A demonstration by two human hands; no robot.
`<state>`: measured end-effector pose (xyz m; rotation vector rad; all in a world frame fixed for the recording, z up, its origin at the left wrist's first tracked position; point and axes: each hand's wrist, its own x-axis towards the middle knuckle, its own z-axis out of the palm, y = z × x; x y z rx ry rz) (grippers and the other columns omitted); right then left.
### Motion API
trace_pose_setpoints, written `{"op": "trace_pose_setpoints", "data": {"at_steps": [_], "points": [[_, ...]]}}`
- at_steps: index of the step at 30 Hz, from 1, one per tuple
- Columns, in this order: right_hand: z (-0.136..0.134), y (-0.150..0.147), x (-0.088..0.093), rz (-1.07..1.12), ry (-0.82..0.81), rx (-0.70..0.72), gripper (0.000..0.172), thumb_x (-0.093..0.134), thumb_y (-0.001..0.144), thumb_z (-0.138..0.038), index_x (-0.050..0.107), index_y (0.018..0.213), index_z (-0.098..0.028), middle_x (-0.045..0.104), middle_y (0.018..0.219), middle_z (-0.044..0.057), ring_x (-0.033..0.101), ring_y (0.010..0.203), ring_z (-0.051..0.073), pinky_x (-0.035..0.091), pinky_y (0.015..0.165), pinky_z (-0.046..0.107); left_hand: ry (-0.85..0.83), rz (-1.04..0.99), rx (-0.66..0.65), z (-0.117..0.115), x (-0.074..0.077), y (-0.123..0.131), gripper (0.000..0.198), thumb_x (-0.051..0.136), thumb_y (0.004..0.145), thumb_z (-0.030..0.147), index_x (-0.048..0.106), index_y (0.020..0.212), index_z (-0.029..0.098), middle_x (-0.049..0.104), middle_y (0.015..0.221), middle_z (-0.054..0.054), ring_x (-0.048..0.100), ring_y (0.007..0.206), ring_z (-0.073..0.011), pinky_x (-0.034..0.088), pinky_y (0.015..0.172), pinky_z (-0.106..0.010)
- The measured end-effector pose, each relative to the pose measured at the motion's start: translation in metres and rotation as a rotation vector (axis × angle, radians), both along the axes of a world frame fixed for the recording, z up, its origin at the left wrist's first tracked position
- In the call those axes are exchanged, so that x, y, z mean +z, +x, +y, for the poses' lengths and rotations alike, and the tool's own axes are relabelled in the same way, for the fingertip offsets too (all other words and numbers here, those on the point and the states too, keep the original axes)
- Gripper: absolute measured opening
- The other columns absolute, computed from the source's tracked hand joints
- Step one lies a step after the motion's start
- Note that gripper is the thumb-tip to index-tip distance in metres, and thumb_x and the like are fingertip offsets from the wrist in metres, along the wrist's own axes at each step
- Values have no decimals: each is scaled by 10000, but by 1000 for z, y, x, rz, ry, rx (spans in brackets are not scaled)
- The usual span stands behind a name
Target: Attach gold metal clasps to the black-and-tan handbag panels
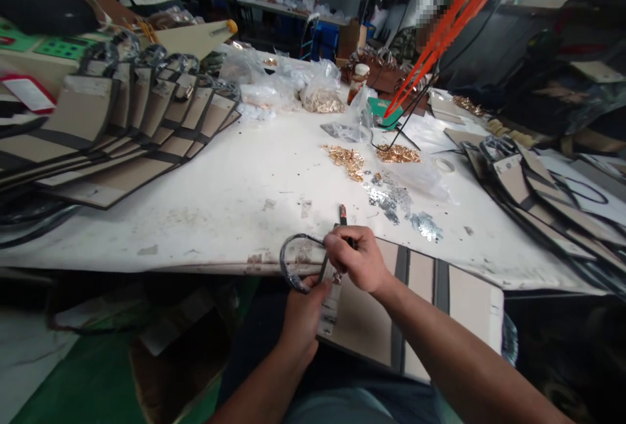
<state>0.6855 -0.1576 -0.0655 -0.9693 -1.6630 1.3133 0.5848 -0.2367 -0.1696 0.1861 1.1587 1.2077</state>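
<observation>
head view: a clear plastic bag [323, 99] on the table [229, 202] contains pale, flat pieces; a jar [356, 88] with a white lid contains something reddish-brown; the contents of a nearer crumpled clear bag [362, 114] cannot be told. count: two heaps of small gold-coloured pieces, a left heap [348, 162] and a right heap [400, 154], loose on the table; in front of them, two patches of flat silver-coloured pieces, a larger patch [388, 196] and a smaller patch [426, 226]. at left, a stack of panels [161, 107], at least five, with wrapped loops; at right, another stack [531, 192], at least three. one panel [362, 313], beige and smooth with two dark bands in sight, lies over the person's lap at the table's front edge; its black loop handle [286, 266] is curved and sheathed in glossy clear film. left hand [304, 313]: closed on the panel's end beside the handle, thumb on top, other fingers partly hidden. right hand [359, 257]: fist tightly closed around a slim dark tool [343, 215] with a red-orange end, held above the panel's end strip.
</observation>
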Motion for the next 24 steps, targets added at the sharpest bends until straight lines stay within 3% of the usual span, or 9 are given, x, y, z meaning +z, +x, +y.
{"op": "trace_pose_setpoints", "data": {"at_steps": [5,10,13,16,20,24], "points": [[-7,10,-11,141,126,-47,528,641,969,-519,473,564,-223,451,529,-23,412,512,133,344,504,282,9,-3,-2,-1,0,0,431,959,543,404,763,815,134,763,705,-69,694,612,-193,520,610,-282],[-17,24,-30,75,134,-119,531,617,991,-505,475,567,-219,509,538,-13,443,518,135,367,538,286,8,-12,-9,-2,4,-2,434,953,550,390,761,838,129,774,718,-78,713,622,-200,533,622,-284],[-17,47,-29,-51,72,-241,496,687,952,-528,533,601,-211,508,519,-25,441,505,134,357,534,285,1,-11,-24,-5,5,-3,477,965,528,396,760,864,127,781,727,-81,737,637,-226,559,644,-312],[-12,66,-29,-226,-18,-392,348,770,875,-501,660,745,-197,567,581,-30,480,540,139,371,549,275,-35,-9,-54,-11,1,-2,482,970,537,399,750,876,136,773,699,-66,751,634,-247,566,629,-321],[-1,71,-45,-478,-43,-377,137,759,840,-303,759,917,-190,718,789,10,642,736,176,465,711,282,-36,18,-47,-14,-3,0,496,969,575,399,746,938,145,788,738,-58,771,678,-255,583,641,-319],[9,65,-59,-629,-25,-355,116,712,858,-220,762,957,-185,775,904,56,696,839,205,473,778,294,-71,26,-116,-10,-2,-5,545,961,603,384,732,1035,144,810,864,-95,792,921,-321,617,738,-356]]}}
